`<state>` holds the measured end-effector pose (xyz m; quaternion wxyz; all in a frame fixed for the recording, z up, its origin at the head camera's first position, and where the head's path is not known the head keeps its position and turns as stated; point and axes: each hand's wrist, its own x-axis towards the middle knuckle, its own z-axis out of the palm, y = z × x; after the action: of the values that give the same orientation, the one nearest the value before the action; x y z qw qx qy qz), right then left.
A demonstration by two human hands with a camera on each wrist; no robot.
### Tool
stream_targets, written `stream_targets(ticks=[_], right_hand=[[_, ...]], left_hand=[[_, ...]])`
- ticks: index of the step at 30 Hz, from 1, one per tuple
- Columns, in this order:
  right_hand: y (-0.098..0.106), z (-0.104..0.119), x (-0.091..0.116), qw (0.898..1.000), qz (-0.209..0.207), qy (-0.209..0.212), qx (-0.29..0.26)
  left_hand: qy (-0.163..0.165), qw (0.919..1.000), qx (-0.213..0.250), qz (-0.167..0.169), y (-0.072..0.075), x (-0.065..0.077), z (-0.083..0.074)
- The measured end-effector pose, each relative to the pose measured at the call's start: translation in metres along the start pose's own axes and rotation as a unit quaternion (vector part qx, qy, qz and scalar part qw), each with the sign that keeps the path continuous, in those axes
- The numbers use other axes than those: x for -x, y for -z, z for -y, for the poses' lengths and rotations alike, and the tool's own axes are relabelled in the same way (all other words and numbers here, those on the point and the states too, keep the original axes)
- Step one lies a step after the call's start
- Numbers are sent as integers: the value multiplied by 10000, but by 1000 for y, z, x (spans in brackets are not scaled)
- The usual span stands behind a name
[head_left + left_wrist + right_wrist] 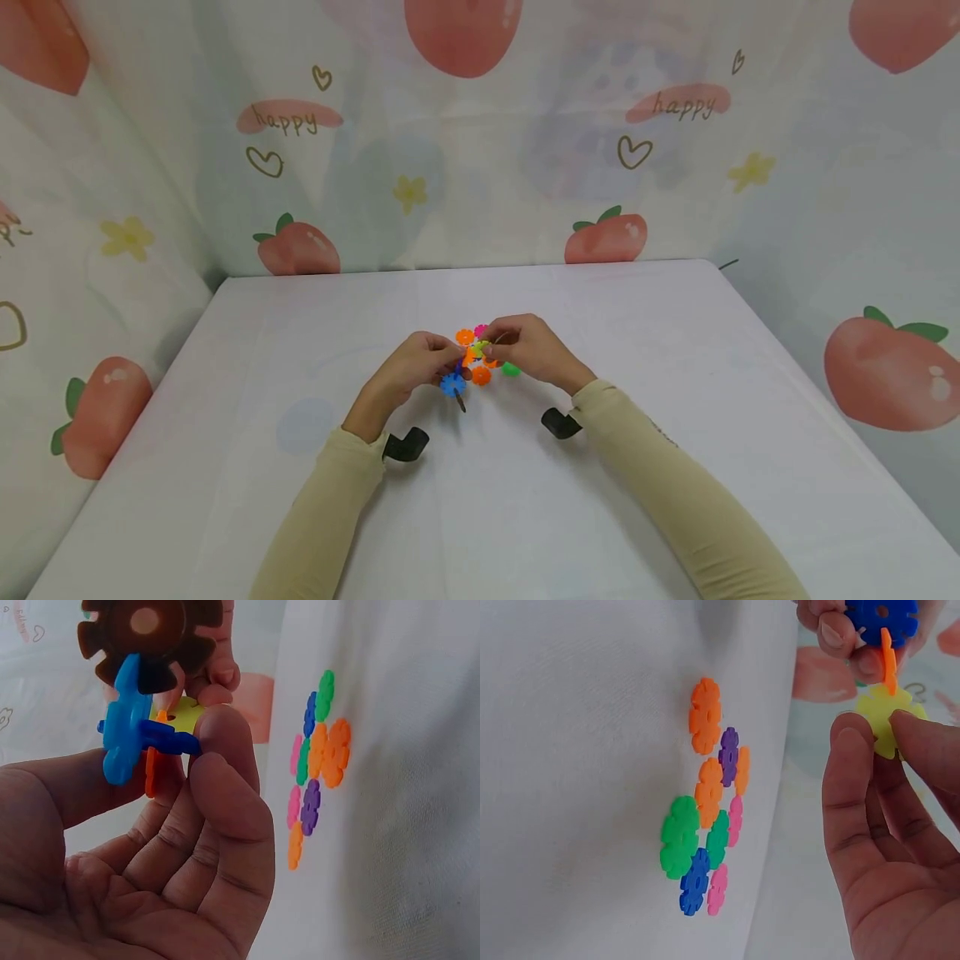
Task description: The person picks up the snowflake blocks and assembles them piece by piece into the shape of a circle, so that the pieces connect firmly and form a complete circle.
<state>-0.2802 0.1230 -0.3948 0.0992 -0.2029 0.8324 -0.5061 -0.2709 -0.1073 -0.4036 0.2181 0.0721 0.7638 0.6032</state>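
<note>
My left hand (pixel 408 367) holds a small chain of notched plastic snowflake discs. In the left wrist view it has a brown disc (pixel 184 645), a light blue disc (pixel 126 735), a dark blue disc (pixel 169 739) and an orange disc (pixel 151 776), and the fingers pinch the dark blue one. Between thumb and fingers, my right hand (pixel 538 348) pinches a yellow disc (pixel 885 716). The yellow disc meets the edge of the orange disc; how far their slots interlock I cannot tell. Both hands are close together above the table.
Loose discs lie flat beneath the hands on the white table (pixel 480 517): several orange (pixel 705 716), green (pixel 680 838), blue (pixel 694 882), pink (pixel 718 889) and one purple disc (pixel 729 757). A fruit-patterned curtain (pixel 480 167) surrounds the table's back and sides.
</note>
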Motion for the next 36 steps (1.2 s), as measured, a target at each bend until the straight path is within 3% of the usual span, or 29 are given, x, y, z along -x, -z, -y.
stream_targets(ticks=[18,29,36], right_hand=[[-4,6,3,9909,-304,952,904],[-9,6,4,9900,-336,1090,836],[-8,6,3,9924,-132,1002,705]], left_hand=[[249,9994,231,-12,-6,1,-4],[300,9988,375,-96,-9,1,-5],[325,9991,282,23,-5,1,-5]])
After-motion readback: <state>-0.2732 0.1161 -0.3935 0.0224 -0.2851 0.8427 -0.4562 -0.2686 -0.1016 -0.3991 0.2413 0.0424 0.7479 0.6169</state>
